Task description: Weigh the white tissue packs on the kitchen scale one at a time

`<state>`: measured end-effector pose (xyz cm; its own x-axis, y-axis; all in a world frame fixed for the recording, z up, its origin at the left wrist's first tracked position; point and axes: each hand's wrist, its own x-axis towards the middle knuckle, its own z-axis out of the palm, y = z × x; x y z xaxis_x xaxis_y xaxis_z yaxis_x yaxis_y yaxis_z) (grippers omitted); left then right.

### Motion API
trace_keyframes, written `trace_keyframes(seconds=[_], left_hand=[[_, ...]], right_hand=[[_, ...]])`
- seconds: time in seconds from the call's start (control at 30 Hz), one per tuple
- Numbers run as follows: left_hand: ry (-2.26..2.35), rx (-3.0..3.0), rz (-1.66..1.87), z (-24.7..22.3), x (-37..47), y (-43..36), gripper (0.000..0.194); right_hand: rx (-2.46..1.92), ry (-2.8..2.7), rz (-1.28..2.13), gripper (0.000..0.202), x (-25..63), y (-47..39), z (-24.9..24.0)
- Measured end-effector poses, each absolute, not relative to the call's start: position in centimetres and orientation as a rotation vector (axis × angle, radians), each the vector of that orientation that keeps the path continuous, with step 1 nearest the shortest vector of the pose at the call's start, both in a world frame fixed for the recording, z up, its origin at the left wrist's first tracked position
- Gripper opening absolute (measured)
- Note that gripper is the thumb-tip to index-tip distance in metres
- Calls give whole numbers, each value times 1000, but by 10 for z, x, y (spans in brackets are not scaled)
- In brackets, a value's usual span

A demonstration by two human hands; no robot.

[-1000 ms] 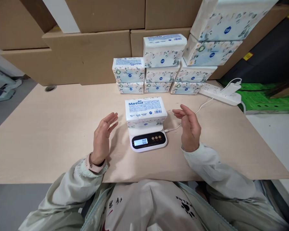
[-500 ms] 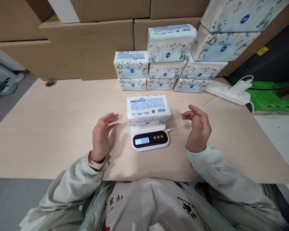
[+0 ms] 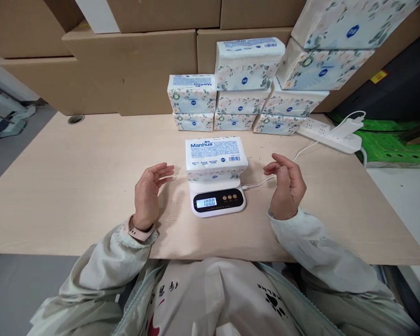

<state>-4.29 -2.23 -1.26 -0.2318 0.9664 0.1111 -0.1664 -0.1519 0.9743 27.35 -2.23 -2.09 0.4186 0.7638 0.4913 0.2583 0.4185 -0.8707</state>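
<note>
A white tissue pack [image 3: 215,156] with blue "Manhua" lettering lies on a small white kitchen scale [image 3: 217,200] whose lit display shows digits. My left hand [image 3: 147,195] hovers just left of the scale, fingers apart, holding nothing. To the right of the scale my right hand [image 3: 285,186] is raised with fingers loosely curled, empty, above the scale's white cable [image 3: 283,170]. Neither hand touches the pack.
Several floral tissue packs [image 3: 243,88] are stacked at the back of the wooden table [image 3: 73,186], against cardboard boxes [image 3: 126,65]. A white power strip [image 3: 331,136] with a plugged charger lies at the right rear. Green crates [image 3: 395,144] stand beyond the table's right edge.
Both hands drew back slightly from the pack; the right hand's fingers curled inward. The scale's display went from zeros to a reading. The camera view shifted a little.
</note>
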Motion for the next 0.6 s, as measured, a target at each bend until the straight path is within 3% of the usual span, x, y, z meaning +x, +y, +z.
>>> trace_keyframes(seconds=[0.6], left_hand=[[1162,1075,1564,-12,-42,-23,42]], right_hand=[[-1114,-1143,407,31,272,-21,-24]])
